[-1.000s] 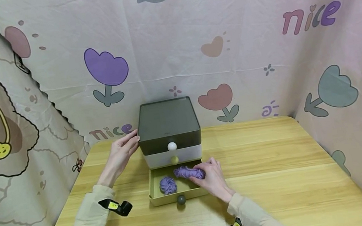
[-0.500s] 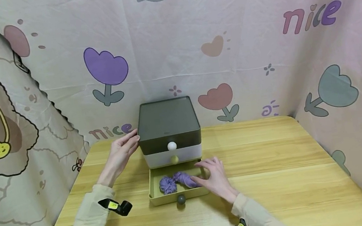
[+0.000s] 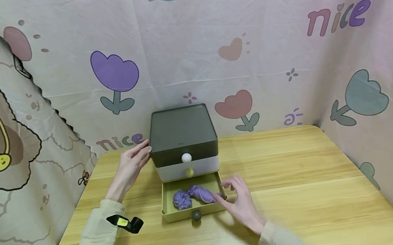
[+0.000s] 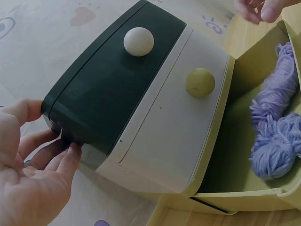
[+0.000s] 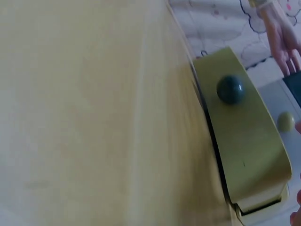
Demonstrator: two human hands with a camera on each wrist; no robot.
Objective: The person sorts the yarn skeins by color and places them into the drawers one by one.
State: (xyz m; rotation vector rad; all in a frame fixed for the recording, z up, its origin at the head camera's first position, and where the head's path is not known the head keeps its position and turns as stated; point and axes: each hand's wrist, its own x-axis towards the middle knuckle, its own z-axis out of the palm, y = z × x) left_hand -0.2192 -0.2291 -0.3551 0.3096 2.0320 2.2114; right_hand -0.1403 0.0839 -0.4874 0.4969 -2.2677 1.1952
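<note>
A small stacked drawer unit point(image 3: 182, 126) has a dark green top tier, a white middle tier and a yellow-green bottom drawer point(image 3: 177, 216) pulled out. In that drawer lie a round purple yarn ball point(image 3: 182, 200) and a longer purple yarn skein point(image 3: 201, 194), side by side and touching. My left hand point(image 3: 129, 168) rests its fingertips on the dark tier's left front corner; in the left wrist view its thumb and fingers touch the dark casing point(image 4: 108, 80). By the drawer's right wall is my right hand point(image 3: 242, 205), thumb and fingers parted, holding nothing.
The unit stands near the back of a wooden table point(image 3: 281, 169), before a patterned cloth point(image 3: 189, 65). Round knobs front the tiers: a white knob point(image 3: 186, 157), a yellow-green knob point(image 3: 189, 172) and a dark knob point(image 3: 196, 216) on the pulled-out drawer.
My right hand has let go of the longer yarn skein, which now lies in the drawer against the ball. That hand has drawn back to the right and nearer me; the left stays put.
</note>
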